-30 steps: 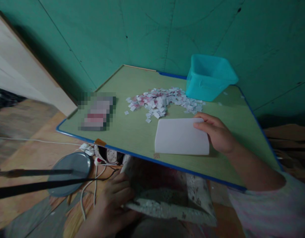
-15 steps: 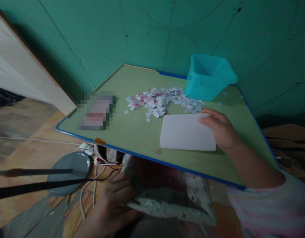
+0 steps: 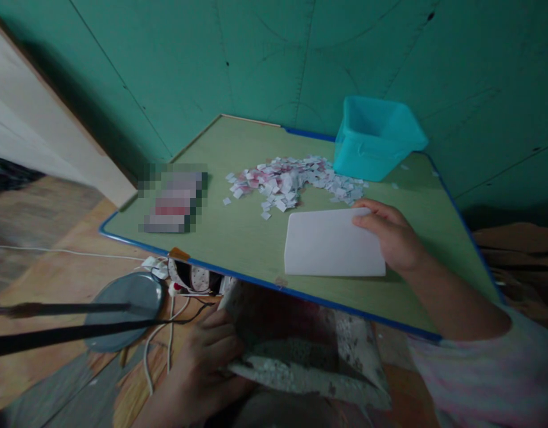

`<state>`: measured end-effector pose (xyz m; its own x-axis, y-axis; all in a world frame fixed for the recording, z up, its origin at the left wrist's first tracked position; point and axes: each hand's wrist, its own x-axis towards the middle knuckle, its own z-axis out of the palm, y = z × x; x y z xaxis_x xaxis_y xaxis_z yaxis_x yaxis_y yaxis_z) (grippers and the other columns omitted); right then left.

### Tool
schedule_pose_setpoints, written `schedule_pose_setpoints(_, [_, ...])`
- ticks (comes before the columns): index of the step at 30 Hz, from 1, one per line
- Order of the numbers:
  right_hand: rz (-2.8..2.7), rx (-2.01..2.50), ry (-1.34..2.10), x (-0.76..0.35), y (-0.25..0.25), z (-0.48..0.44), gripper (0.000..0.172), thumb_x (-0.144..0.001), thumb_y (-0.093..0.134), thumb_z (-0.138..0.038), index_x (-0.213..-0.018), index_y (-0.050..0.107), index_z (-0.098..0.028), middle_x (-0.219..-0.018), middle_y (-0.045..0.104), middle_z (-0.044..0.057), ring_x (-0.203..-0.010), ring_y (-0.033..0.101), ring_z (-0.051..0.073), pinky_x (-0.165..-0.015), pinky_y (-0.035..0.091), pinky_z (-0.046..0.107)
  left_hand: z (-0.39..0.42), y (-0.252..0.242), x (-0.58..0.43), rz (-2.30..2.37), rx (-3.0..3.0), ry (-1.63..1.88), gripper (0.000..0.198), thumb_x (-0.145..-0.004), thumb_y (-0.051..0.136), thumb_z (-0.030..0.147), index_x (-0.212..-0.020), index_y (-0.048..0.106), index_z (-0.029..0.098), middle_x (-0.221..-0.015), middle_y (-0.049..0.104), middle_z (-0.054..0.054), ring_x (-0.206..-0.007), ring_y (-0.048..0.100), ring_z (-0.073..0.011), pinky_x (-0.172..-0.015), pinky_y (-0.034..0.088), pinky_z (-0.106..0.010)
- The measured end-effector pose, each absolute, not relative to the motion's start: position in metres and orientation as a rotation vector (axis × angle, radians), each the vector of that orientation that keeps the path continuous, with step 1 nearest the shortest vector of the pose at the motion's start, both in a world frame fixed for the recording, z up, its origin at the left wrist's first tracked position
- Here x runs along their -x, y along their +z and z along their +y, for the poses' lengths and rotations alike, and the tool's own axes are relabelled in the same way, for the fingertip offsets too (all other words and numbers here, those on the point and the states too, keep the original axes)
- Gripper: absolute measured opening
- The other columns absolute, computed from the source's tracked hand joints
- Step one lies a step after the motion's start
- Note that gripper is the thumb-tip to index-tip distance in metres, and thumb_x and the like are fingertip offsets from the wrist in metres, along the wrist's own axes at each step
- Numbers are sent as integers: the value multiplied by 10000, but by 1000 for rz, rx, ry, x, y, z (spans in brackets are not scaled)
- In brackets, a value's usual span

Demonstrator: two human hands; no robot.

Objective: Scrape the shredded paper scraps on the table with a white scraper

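My right hand point(image 3: 392, 232) is closed on the right end of a white rectangular card or thin pad point(image 3: 330, 244), thumb on top, at the near part of the green table point(image 3: 238, 238). Beyond it lies a heap of small white and pinkish paper squares point(image 3: 287, 178). Below the table's front edge my left hand point(image 3: 216, 351) grips the rim of a speckled whitish bag point(image 3: 296, 371), its mouth spread open and its inside dark. Some fingers of that hand are hidden by the bag.
A turquoise plastic bin point(image 3: 376, 142) stands at the table's back right. On the left lies a blurred-out flat object point(image 3: 173, 202). A grey round stool or lid point(image 3: 126, 309), white cords point(image 3: 147, 351) and dark straps are at lower left. A green wall rises behind.
My right hand has moved the white card slightly left and towards me. My left hand and the bag stay nearly where they were.
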<state>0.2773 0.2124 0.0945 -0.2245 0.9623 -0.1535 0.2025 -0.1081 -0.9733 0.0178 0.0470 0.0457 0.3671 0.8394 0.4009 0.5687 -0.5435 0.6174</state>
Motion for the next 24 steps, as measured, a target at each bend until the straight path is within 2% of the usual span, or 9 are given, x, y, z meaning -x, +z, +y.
schedule_pose_setpoints(19, [-1502, 1269, 1549, -271, 96, 202, 118, -693, 558, -294, -666, 472, -218, -545, 409, -51, -431, 381, 86, -398, 267, 224, 45, 40, -17, 1214, -2244, 962, 269, -792, 591, 200, -551, 473, 185, -472, 512, -15, -533, 472, -147, -486, 337, -263])
schedule_pose_setpoints(24, [-1721, 1177, 1590, -271, 96, 194, 148, -764, 541, -331, -693, 489, -212, -566, 417, -53, -456, 387, 81, -417, 263, 219, 44, 40, -15, 1223, -2250, 938, 306, -825, 564, 253, -546, 458, 186, -475, 508, -15, -524, 463, -143, -490, 327, -272])
